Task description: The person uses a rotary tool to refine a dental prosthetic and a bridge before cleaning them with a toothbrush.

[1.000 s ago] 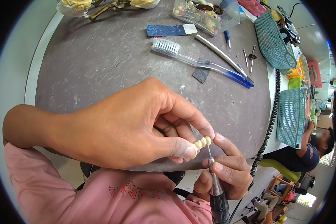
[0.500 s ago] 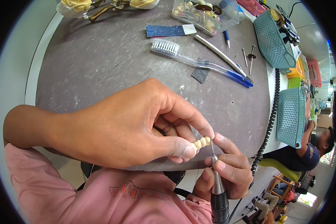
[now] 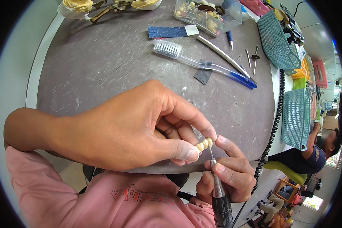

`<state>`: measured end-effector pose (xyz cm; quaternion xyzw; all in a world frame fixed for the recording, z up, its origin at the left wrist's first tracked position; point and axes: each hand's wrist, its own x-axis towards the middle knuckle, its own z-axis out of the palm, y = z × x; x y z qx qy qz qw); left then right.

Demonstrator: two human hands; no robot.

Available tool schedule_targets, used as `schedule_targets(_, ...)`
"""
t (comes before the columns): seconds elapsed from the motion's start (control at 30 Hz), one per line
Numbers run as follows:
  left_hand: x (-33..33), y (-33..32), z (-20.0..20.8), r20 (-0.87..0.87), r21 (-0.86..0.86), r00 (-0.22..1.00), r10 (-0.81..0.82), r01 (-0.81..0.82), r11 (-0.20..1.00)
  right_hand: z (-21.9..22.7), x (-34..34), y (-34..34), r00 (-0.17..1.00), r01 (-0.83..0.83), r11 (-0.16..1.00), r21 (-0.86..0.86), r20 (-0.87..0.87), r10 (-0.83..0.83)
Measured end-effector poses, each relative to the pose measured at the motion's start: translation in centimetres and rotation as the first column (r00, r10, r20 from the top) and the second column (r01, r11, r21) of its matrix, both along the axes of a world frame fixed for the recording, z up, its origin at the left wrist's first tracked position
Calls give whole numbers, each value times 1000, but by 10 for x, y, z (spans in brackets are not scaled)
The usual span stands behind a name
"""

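Observation:
My left hand [image 3: 140,125] pinches a small cream-coloured row of artificial teeth [image 3: 203,144] between thumb and forefinger, just over the near edge of the grey worktop [image 3: 102,68]. My right hand [image 3: 226,173] grips a slim rotary handpiece [image 3: 219,193] like a pen. Its thin bur points up and touches the underside of the teeth.
On the worktop lie a clear-and-blue toothbrush [image 3: 201,62], a metal instrument [image 3: 224,57], a blue strip [image 3: 171,31], loose burs [image 3: 251,57] and a clear box of parts [image 3: 205,13]. Teal baskets [image 3: 294,117] stand at the right beside a coiled black cable [image 3: 275,114]. Another person [image 3: 315,152] sits further right.

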<state>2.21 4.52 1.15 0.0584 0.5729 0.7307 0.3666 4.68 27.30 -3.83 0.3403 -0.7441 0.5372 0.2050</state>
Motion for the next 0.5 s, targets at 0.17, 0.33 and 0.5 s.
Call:
schedule_targets(0.17,0,0,-1,-9,2,1000,5,-5,1000,-1,2,2,1000,-10,1000,-5,15,10)
schedule_targets(0.33,1,0,-1,-9,-12,1000,1,-2,1000,-6,2,3,999,7,996,-92,32,-4)
schedule_targets(0.5,0,1,0,-25,-14,1000,7,-7,1000,2,-1,4,999,-39,999,31,20,38)
